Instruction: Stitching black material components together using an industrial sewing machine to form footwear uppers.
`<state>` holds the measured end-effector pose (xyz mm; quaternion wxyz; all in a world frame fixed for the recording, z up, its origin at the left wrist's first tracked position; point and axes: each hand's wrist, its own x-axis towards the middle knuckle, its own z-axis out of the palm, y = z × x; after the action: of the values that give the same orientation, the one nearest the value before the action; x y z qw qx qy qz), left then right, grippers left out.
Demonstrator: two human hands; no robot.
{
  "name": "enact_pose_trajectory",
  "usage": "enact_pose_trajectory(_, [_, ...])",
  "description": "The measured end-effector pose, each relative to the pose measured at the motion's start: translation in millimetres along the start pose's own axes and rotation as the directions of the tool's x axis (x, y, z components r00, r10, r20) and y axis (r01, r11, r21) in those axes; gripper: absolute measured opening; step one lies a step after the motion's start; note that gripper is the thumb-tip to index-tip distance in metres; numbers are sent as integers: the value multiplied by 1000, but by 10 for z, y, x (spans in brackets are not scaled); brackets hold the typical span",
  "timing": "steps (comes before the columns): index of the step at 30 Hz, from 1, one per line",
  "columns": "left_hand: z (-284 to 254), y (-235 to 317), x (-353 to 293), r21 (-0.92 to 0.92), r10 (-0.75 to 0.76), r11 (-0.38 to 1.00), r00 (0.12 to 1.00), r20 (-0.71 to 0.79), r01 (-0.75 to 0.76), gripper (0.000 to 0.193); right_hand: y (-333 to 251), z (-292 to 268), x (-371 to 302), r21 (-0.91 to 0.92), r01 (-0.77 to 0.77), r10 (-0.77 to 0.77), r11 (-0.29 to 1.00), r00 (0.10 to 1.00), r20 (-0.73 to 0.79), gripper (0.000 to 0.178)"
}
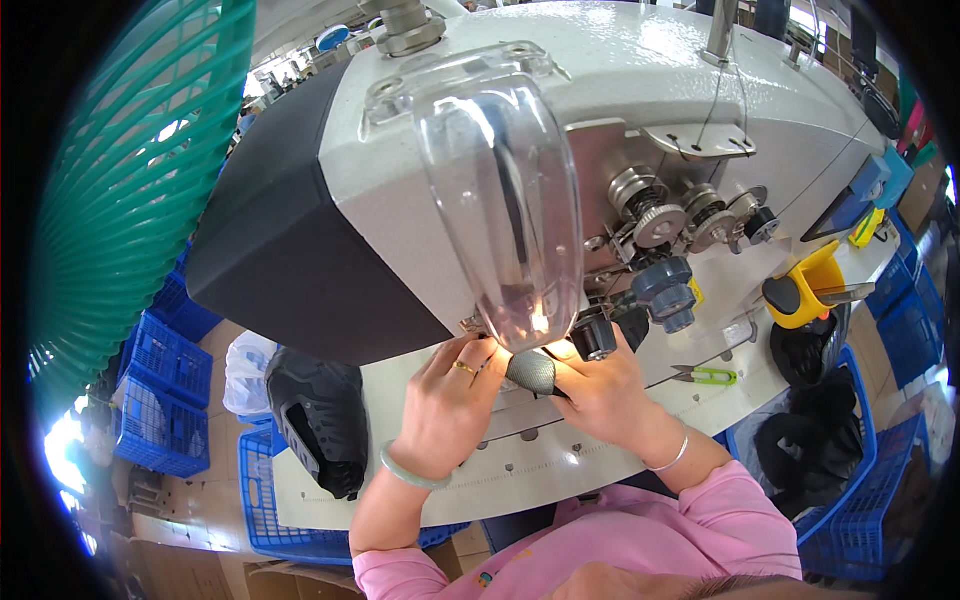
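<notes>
A small grey mesh shoe piece (532, 373) with a dark edge lies under the head of a white industrial sewing machine (390, 180), in bright lamplight. My left hand (450, 400) is closed at its left side, a ring on one finger; its fingertips are partly hidden under the machine head. From the right, my right hand (608, 392) grips the same piece between thumb and fingers. A clear plastic guard (500, 200) hangs over the needle area, so the stitching point is out of sight.
A black shoe upper (320, 420) rests on the machine table's left end. Green-handled thread snips (706, 375) lie right of my right hand, near a yellow holder (808, 285). A blue crate (850, 450) with black pieces stands at the right; a green fan guard (140, 170) looms left.
</notes>
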<state>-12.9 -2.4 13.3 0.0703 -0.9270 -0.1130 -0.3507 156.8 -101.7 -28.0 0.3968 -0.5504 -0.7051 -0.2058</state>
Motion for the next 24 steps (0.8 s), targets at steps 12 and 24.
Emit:
enact_pose_trajectory(12, [76,1,-27,-217,-242,951,967,-76,221,22,38,178,-51,303,-215,198,928,976,88,27])
enact_pose_trajectory(24, [123,-99,11,-14,83,996,982,-171,-86,29,212,112,-87,394,-87,36,915,990,134,28])
